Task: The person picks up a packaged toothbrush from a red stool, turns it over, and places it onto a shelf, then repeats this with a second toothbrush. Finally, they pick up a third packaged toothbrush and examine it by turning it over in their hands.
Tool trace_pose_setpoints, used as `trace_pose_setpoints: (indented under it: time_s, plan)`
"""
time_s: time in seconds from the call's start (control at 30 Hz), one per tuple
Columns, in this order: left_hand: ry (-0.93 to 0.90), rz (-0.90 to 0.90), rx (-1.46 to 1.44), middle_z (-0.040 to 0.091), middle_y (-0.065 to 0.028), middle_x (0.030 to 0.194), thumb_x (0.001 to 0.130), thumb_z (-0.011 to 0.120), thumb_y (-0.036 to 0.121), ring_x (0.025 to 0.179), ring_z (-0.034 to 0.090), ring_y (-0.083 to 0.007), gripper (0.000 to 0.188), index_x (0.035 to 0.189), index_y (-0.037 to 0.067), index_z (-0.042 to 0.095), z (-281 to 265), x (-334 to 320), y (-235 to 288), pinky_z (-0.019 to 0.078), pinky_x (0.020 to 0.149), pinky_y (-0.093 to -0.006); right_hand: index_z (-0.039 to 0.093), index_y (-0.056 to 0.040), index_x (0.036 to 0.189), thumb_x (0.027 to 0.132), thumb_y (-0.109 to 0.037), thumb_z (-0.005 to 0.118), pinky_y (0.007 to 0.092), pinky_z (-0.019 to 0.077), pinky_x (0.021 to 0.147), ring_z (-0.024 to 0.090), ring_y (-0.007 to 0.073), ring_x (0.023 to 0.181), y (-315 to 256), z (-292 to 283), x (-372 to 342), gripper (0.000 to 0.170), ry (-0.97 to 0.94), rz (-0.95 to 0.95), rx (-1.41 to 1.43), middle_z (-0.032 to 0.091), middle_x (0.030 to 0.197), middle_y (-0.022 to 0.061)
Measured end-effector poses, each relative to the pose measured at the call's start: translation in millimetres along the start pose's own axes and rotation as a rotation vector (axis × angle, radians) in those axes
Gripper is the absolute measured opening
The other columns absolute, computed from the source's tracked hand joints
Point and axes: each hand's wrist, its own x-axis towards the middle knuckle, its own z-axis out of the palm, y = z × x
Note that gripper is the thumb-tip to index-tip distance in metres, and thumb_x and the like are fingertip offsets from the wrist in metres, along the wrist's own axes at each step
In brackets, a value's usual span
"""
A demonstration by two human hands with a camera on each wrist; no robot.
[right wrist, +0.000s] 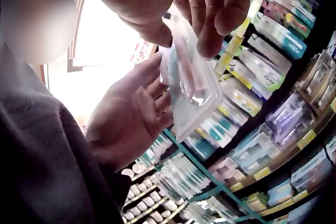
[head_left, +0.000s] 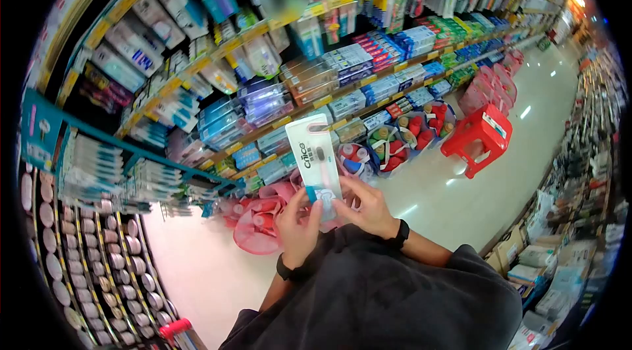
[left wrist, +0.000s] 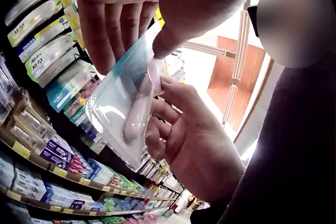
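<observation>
A white-backed blister pack [head_left: 315, 152] with dark lettering stands tilted in front of the person's torso. Its clear plastic bubble encloses a pale pink, rounded, long-handled item [left wrist: 139, 111], and one end of the pack is blue. My left hand [head_left: 299, 228] pinches the lower left edge, thumb on the front and fingers behind. On the opposite edge, my right hand [head_left: 368, 208] grips the pack with thumb and fingers. Seen in the right wrist view, the bubble [right wrist: 191, 74] lies between both hands.
Shelves of boxed and hanging packs [head_left: 349, 63] run along the front. Pink baskets [head_left: 263, 225] and bags of bottles [head_left: 388, 146] stand on the floor below. A red stool [head_left: 479, 139] is in the aisle at right. A teal rack [head_left: 92, 159] projects at left.
</observation>
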Motion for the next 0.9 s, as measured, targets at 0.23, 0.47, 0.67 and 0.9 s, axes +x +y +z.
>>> trace_pose_setpoints:
  time_s: [0.23, 0.47, 0.67, 0.9]
  plan:
    - [0.22, -0.084, -0.065, 0.072, -0.0103, 0.111, 0.096, 0.068, 0.003, 0.097, 0.069, -0.0138, 0.045, 0.139, -0.003, 0.054, -63, -31, -8, 0.056, 0.076, -0.0253, 0.064, -0.0009, 0.133, 0.085, -0.016, 0.083, 0.0249, 0.0535, 0.059, 0.064, 0.0087, 0.065, -23, 68, 13, 0.053, -0.192, 0.025, 0.047, 0.074, 0.093, 0.008]
    - [0.469, -0.116, -0.021, 0.072, -0.0105, 0.111, 0.097, 0.068, 0.005, 0.092, 0.069, -0.0134, 0.042, 0.137, -0.001, 0.056, -160, -70, -18, 0.0564, 0.074, -0.0259, 0.063, -0.003, 0.133, 0.086, -0.015, 0.082, 0.0266, 0.055, 0.064, 0.069, 0.0119, 0.073, -58, 175, 19, 0.052, -0.401, -0.11, 0.038, 0.074, 0.093, 0.0075]
    - [0.591, -0.18, -0.124, 0.074, -0.0108, 0.114, 0.094, 0.072, 0.009, 0.099, 0.069, -0.0135, 0.046, 0.138, -0.001, 0.06, -210, -92, -34, 0.0551, 0.081, -0.0279, 0.063, -0.0014, 0.132, 0.087, -0.01, 0.08, 0.0248, 0.0529, 0.061, 0.069, 0.0102, 0.076, -90, 231, 23, 0.049, -0.484, -0.14, 0.069, 0.074, 0.099, 0.0073]
    - [0.541, -0.063, -0.103, 0.073, -0.0125, 0.112, 0.094, 0.072, 0.006, 0.095, 0.07, -0.0149, 0.045, 0.136, -0.003, 0.061, -244, -77, -57, 0.056, 0.083, -0.0295, 0.064, -0.003, 0.133, 0.09, -0.015, 0.078, 0.0278, 0.0522, 0.062, 0.066, 0.0152, 0.073, -95, 267, 22, 0.046, -0.343, -0.145, -0.018, 0.071, 0.097, 0.0096]
